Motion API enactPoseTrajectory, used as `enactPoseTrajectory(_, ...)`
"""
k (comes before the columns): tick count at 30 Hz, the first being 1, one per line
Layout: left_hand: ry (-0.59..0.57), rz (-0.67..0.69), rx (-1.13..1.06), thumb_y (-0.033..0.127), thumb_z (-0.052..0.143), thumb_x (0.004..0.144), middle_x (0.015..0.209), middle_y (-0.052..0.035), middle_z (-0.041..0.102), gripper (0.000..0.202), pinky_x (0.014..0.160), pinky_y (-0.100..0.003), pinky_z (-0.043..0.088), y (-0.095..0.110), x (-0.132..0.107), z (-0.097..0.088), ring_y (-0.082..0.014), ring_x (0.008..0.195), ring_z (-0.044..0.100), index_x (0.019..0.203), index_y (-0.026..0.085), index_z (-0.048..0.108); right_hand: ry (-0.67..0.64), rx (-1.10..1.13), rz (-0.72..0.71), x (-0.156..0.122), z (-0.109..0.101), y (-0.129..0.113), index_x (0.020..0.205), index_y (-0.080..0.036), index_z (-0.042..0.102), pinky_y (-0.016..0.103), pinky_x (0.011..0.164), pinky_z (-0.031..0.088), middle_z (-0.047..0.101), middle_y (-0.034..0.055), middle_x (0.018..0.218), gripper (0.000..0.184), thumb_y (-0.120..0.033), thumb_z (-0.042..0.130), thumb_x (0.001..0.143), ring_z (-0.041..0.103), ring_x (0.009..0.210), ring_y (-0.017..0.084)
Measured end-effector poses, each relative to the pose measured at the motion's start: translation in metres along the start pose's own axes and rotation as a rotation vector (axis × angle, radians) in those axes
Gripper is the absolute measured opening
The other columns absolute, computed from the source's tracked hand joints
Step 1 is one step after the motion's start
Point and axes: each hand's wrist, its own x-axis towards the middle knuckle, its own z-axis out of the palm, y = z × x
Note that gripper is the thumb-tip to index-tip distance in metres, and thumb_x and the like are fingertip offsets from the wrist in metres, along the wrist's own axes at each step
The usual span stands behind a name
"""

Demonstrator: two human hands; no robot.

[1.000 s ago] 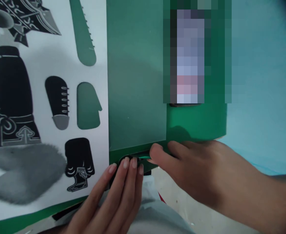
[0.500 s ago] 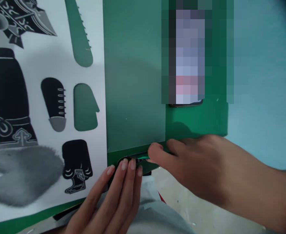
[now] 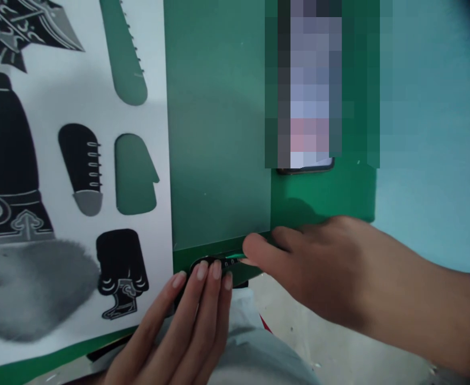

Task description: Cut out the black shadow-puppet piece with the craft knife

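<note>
A small black oval cut-out piece (image 3: 208, 263) with pale markings lies on the near edge of a green board (image 3: 323, 195). My left hand (image 3: 186, 321) lies flat with its fingers stretched out, the fingertips pressing on that piece. My right hand (image 3: 318, 272) comes in from the right, its thumb and fingers pinched together at the piece's right end, where a thin light-green sliver shows. What the pinch holds is too small to name.
A white punch-out sheet (image 3: 50, 224) printed with black and grey costume parts lies at left, with two green holes where pieces are gone. A duller green sheet (image 3: 218, 133) lies in the middle. A phone (image 3: 307, 166), mostly blurred, rests on the board. Light blue surface (image 3: 435, 133) at right.
The whole view has drifted a little left and up. Both hands stay at the black piece in the same pose.
</note>
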Motion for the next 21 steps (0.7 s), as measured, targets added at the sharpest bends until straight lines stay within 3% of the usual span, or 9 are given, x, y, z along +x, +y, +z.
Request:
enactPoseTrajectory(3,-0.014,0.024,0.03,0.026,0.053,0.096,0.15,-0.0287,0.06,0.061,0.135,-0.062,0.025,-0.0008,0.0,-0.0015,-0.0518,0.158,0.034,0.146,-0.008,0.057,0.143,0.108,-0.047,-0.002,0.004,0.0024,0.099,-0.028,0.053,0.036,0.051,0.002,0.039,-0.0082,0.052,0.045,-0.006,0.053,0.059,0.034,0.039,0.02)
enactPoseTrajectory(21,0.019,-0.009,0.026,0.033,0.056,0.1,0.151,-0.0257,0.06,0.059,0.136,-0.059,0.026,0.0016,-0.0023,0.0035,-0.0493,0.159,0.034,0.145,-0.006,0.06,0.13,0.091,-0.025,-0.0023,-0.0006,-0.0036,0.095,-0.027,0.053,0.034,0.049,0.003,0.04,-0.0101,0.051,0.043,-0.007,0.057,0.057,0.037,0.036,0.018)
